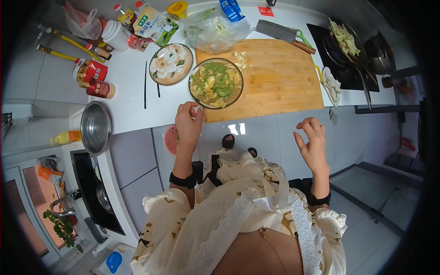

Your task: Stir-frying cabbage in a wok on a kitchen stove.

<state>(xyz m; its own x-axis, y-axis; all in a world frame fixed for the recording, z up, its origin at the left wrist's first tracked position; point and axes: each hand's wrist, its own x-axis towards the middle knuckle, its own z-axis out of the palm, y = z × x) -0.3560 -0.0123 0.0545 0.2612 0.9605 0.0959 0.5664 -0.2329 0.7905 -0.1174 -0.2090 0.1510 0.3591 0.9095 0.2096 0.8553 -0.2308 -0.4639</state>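
Note:
My left hand (188, 122) hovers by the counter's front edge, just below a round dish of green vegetable and egg (216, 82). Its fingers are curled toward the thumb; whether a small pale thing is pinched there I cannot tell. My right hand (312, 142) hangs over the floor in front of the counter, fingers bent and apart, holding nothing. The dish rests on the left part of a wooden cutting board (278, 79), with chopped garlic (241, 59) beside it. A flower-patterned plate (171, 64) stands to its left, near two dark chopsticks (145, 86).
A cleaver (280, 31) lies at the board's back edge, beside green-handled scissors (303, 37). On the cooktop at right, a wok (359, 41) holds cut cabbage; a white cloth (331, 86) lies nearby. A metal basin (96, 128) stands by the sink, and a pink bin (170, 140) is below.

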